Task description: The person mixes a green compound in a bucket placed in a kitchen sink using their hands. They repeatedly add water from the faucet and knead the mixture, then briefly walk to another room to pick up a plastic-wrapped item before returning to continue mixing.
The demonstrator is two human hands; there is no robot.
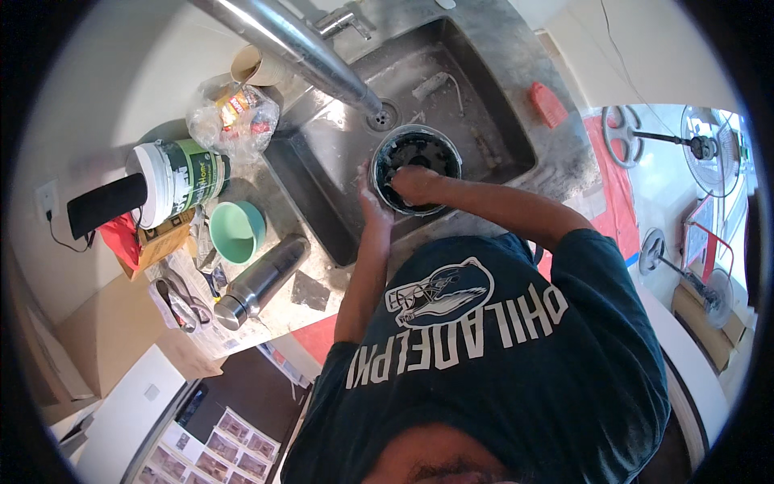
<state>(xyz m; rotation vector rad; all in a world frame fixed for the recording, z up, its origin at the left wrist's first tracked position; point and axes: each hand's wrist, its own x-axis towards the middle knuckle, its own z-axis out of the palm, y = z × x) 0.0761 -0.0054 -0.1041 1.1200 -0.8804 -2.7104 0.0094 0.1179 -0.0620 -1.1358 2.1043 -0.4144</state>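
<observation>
A dark bucket (pixel 435 148) with pale smears on its rim stands in the near part of a grey sink (pixel 314 194), beside the drain. My left hand (pixel 373 195), whitened in places, grips the bucket's left side. My right hand (pixel 411 183) reaches inside it with the fingers curled down; whatever they hold is hidden in the dark contents. A small pale tool with a bent handle (pixel 431 87) lies at the back of the sink, and a metal faucet (pixel 347 24) stands behind it.
On the left counter are a white-and-green tub (pixel 177 177), a mint bowl (pixel 236 234), a steel bottle (pixel 262 282), a plastic bag (pixel 230 121) and a black flat object (pixel 105 206). A red object (pixel 548 105) lies right of the sink, with standing fans (pixel 701 149) beyond.
</observation>
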